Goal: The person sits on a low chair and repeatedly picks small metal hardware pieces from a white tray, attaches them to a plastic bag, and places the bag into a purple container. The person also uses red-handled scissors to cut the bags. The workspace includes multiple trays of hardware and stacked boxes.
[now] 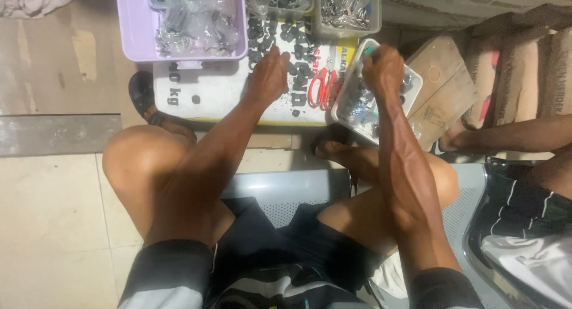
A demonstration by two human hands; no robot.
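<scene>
Left hand (269,77) pinches small black parts (296,47) on white sack (220,94); right hand (383,71) grips metal pieces inside white tray (339,109). Advise keeping piles separate.

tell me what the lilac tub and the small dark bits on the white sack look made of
Lilac tub: likely plastic, with smooth matte moulded walls. Small dark bits, by the left hand: possibly rubber or dark plastic, dull black, too small to tell. White sack: seemingly woven plastic.

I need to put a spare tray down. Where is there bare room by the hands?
The white sack is bare below the lilac bin, beside the left hand. Tiles left of the knee are bare. Crowded: black parts, red scissors, and the clear tray under the right hand.
</scene>
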